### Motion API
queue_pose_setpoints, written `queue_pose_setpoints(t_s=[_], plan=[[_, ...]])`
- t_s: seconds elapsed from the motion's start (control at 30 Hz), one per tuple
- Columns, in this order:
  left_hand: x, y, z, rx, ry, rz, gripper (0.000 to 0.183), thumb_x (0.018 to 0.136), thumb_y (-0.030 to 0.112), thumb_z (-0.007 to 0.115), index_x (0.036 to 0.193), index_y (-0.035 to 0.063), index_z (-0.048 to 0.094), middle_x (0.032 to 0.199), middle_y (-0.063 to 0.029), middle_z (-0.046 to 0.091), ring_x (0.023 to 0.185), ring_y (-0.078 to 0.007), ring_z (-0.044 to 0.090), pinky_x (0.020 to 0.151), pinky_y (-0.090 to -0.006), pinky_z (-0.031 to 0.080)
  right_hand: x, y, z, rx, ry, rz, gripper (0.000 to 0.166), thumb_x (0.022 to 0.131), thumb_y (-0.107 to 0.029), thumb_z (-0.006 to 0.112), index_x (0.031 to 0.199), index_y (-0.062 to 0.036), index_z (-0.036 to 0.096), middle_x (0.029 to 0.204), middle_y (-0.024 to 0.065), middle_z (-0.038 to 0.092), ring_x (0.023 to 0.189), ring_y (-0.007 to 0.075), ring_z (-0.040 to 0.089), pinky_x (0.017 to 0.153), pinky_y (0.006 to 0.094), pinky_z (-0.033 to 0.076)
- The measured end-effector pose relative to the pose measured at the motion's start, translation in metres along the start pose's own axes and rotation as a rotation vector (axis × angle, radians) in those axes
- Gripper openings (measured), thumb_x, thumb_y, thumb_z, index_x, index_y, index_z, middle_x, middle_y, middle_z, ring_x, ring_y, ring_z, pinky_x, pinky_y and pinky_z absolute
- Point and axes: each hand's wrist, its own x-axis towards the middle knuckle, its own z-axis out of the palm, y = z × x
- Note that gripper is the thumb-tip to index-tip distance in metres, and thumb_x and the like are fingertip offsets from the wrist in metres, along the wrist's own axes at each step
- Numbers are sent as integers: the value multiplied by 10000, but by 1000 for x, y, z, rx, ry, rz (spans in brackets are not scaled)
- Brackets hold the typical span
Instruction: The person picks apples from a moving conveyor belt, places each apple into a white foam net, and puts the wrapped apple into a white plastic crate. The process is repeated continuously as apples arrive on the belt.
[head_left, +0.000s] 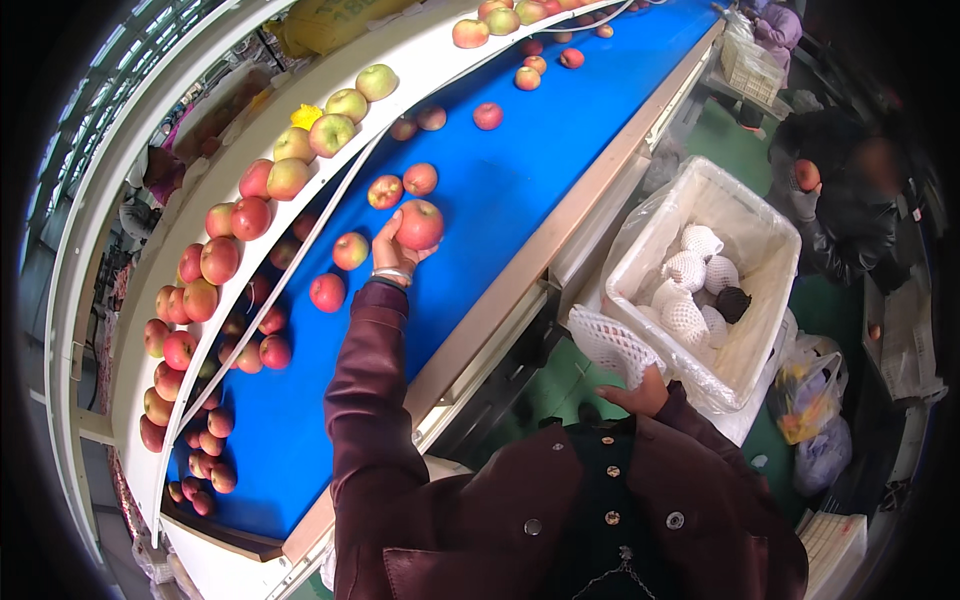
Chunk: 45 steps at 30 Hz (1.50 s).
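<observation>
My left hand holds a red apple above the blue conveyor belt. Several loose apples lie around it on the belt, among them a red one near my sleeve. In my right hand is a white foam fruit net, held beside the near-left rim of a plastic-lined crate. Inside that crate are several pieces in white foam nets and one dark-netted piece.
A white ledge along the belt's far side carries rows of apples. A wooden edge borders the near side. To the right, a person in dark clothes holds an apple; plastic bags lie on the floor.
</observation>
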Motion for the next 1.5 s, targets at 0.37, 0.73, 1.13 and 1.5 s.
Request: queue_pose_setpoints(t_s=[0.37, 0.73, 1.13, 1.5], plan=[[-197, -127, 126, -239, -216, 244, 515, 961, 380, 407, 1310, 2, 401, 1361, -160, 404, 1261, -295, 400, 1059, -409, 316, 94, -11, 51, -50, -177, -214, 730, 614, -292, 829, 1215, -29, 510, 1172, 111, 566, 1069, 231, 546, 921, 337, 439], [-232, -139, 91, 1423, 48, 520, 355, 926, 217, 485, 1215, 15, 526, 1152, -116, 594, 1102, -219, 544, 934, -339, 434, 68, 9, 63, 1104, -608, 442, 823, 641, -306, 803, 1309, -18, 419, 1157, 97, 573, 1081, 209, 540, 916, 344, 450], [-245, -137, 44, -285, 250, 334, 62, 848, 32, 604, 896, -6, 596, 838, -68, 656, 737, -152, 622, 672, -270, 512, 78, 22, 93, 803, -806, 249, 756, 609, -154, 749, 1280, 16, 444, 1140, 110, 580, 1039, 201, 556, 889, 316, 453], [-356, -120, 75, 1087, 596, 726, 478, 674, 138, 784, 1080, 27, 557, 1033, -116, 584, 917, -244, 561, 829, -330, 450, 72, 30, 169, 460, -638, -118, 812, 683, -53, 789, 1327, -26, 295, 1200, 128, 541, 1089, 204, 551, 922, 313, 459]])
